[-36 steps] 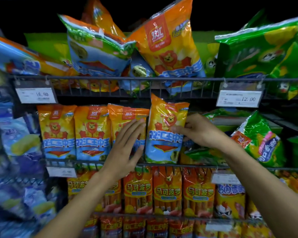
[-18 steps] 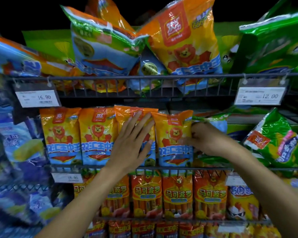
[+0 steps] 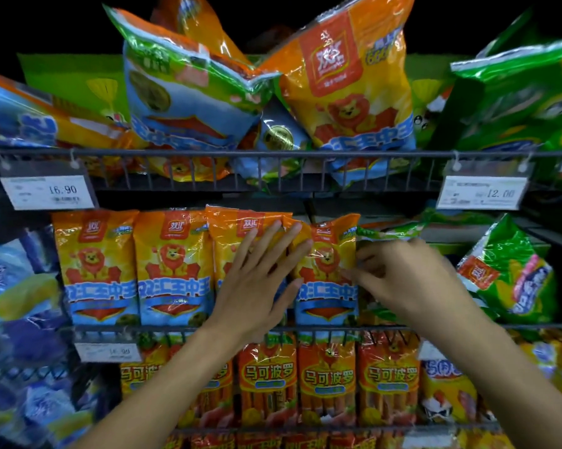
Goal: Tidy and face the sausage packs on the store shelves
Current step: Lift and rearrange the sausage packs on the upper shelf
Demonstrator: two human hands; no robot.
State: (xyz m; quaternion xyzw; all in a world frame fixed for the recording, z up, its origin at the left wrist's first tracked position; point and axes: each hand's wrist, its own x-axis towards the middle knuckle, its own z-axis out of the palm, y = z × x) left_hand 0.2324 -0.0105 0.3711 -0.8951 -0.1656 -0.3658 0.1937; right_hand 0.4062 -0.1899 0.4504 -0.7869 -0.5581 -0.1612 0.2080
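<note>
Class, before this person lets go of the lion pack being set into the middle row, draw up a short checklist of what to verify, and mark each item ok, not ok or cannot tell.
1. Fourth lion pack upright, front facing out: ok.
2. Left hand flat against the third lion pack, steadying it: ok.
3. Right hand at the fourth pack's right edge; firm grip: cannot tell, blurred.
4. Fourth pack's foot behind the wire rail: ok.
5. Pack tops level along the row: not ok, the fourth's top sits slightly lower.
6. Green pack behind clear of the row: cannot tell.
</note>
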